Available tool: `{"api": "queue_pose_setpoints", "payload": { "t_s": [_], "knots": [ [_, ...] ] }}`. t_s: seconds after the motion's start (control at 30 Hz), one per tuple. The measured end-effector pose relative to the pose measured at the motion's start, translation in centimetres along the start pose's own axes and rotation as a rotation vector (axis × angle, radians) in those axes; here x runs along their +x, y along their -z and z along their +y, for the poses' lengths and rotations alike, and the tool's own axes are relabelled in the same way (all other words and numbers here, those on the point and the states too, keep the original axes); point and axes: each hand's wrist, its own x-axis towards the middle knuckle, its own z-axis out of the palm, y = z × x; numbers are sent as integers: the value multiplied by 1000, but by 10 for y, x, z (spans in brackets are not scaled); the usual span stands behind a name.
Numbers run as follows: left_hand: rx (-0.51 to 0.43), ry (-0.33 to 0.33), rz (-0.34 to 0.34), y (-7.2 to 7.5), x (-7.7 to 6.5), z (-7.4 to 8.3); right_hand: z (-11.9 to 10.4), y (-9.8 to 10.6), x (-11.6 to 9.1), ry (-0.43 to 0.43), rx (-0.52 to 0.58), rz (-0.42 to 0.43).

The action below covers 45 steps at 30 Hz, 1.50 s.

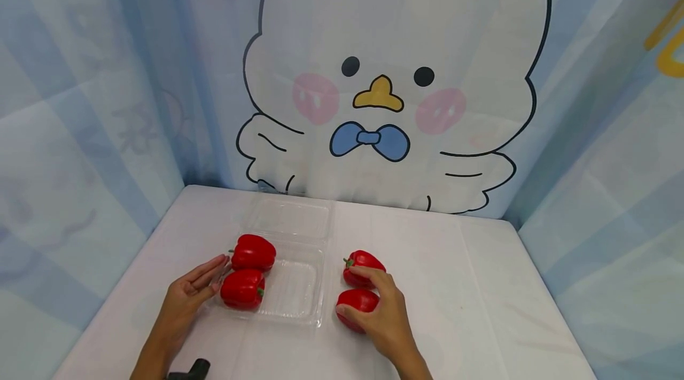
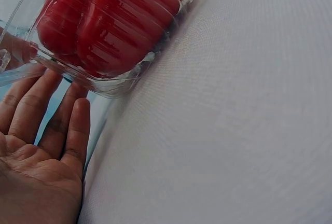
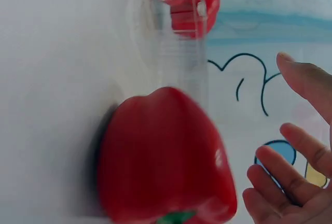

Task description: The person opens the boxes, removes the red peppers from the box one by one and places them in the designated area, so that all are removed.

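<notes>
An opened clear plastic clamshell box (image 1: 296,291) lies on the table in the head view. Two red bell peppers, one farther back (image 1: 253,252) and one nearer (image 1: 243,289), lie in its left half. My left hand (image 1: 184,294) is at the box's left wall, fingers extended; in the left wrist view its fingertips meet the clear plastic. Right of the box lie two more bell peppers, a back one (image 1: 358,276) and a front one (image 1: 355,303). Over these reaches my right hand (image 1: 387,314), thumb and fingers spread. A gap separates it from the large pepper (image 3: 163,156) in the right wrist view.
The box's lid (image 1: 291,218) lies folded back toward the rear curtain (image 1: 470,130), which bears a cartoon bird. White cloth covers the table (image 1: 454,297). Light blue curtains stand at both sides. A dark object (image 1: 195,370) shows at the bottom edge, beside the left forearm.
</notes>
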Motion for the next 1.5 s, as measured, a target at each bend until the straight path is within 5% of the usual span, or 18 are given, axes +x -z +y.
{"api": "queue_pose_setpoints", "payload": {
  "t_s": [0.3,1.5],
  "knots": [
    [9,15,-2,1,0,0,-24,-12,15,94,40,-7],
    [-32,17,-7,4,4,-4,-62,-72,33,113,156,-157]
  ]
}}
